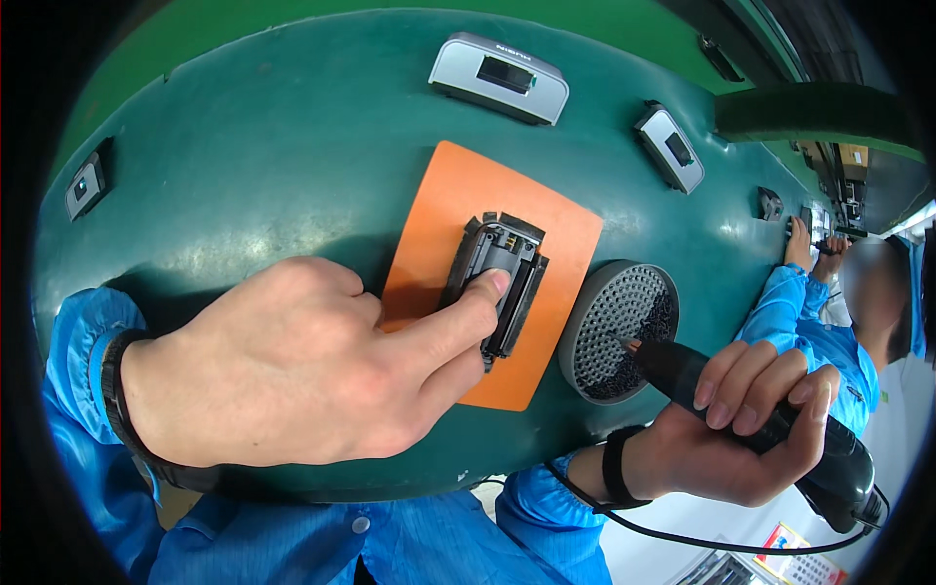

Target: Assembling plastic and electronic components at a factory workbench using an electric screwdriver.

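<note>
My left hand (pixel 322 361) grips a black plastic device housing (pixel 507 249), its index finger pressed on the open inner side. The housing lies on an orange mat (pixel 561 234). In my right hand (pixel 731 429) is a black electric screwdriver (pixel 673 369), fingers wrapped round its body, a cord running from its rear end. Its tip points into a round grey screw tray (pixel 597 331), a perforated dish with many small dark screws (pixel 655 327) gathered toward its right and lower side. Whether a screw sits on the tip is too small to tell.
Grey-and-black devices stand on the green table (pixel 244 117): one at the back (pixel 499 80), one at back right (pixel 671 146), one at far left (pixel 88 185). A co-worker in blue (pixel 809 312) works at the right. The screwdriver's black cord (pixel 721 546) loops past my right wrist.
</note>
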`<state>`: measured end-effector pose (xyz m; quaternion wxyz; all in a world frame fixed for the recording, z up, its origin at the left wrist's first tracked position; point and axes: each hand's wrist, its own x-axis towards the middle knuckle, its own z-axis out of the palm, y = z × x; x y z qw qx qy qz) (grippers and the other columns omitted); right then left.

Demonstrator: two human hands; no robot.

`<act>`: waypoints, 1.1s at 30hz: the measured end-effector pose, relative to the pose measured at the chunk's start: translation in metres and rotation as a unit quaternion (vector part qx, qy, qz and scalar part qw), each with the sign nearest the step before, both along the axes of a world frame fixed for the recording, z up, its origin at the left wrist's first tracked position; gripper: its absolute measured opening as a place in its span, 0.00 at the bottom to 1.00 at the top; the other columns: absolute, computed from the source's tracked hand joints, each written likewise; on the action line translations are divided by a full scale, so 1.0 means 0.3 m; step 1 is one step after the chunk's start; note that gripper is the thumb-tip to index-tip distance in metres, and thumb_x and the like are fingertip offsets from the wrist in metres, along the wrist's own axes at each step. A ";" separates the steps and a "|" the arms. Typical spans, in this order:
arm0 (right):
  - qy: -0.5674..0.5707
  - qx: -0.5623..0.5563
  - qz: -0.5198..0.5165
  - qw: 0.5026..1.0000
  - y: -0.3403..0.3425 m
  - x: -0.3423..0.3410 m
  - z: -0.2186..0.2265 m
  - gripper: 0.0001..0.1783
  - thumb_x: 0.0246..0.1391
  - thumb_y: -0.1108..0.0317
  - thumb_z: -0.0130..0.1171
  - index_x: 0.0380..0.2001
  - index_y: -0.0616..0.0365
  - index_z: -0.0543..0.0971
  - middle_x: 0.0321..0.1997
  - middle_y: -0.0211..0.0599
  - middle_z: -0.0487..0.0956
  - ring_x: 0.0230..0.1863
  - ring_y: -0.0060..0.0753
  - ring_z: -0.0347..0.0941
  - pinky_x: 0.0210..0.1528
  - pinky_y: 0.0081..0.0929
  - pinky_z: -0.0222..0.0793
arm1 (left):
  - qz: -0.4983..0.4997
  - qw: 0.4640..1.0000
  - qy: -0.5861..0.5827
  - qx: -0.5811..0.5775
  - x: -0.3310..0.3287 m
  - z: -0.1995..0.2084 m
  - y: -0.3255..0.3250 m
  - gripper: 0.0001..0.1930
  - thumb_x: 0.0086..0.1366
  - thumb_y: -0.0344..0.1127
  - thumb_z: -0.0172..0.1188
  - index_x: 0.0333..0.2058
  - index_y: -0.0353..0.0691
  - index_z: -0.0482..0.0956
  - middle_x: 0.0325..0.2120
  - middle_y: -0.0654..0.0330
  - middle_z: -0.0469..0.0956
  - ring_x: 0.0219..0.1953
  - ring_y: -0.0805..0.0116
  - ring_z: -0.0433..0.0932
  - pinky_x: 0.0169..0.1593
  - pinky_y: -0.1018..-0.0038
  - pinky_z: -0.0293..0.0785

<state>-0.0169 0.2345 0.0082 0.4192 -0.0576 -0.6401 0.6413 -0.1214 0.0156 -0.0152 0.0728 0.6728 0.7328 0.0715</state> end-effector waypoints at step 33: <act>0.011 -0.023 0.096 0.995 -0.237 -0.231 0.089 0.10 0.61 0.65 0.45 0.27 0.57 0.66 0.14 0.25 0.57 0.11 0.16 0.51 0.13 0.15 0.53 | 0.020 0.994 -0.003 0.106 0.014 -0.024 -0.040 0.14 0.53 0.31 0.54 0.36 0.31 0.82 0.44 0.43 0.79 0.12 0.77 0.72 0.15 0.81 0.67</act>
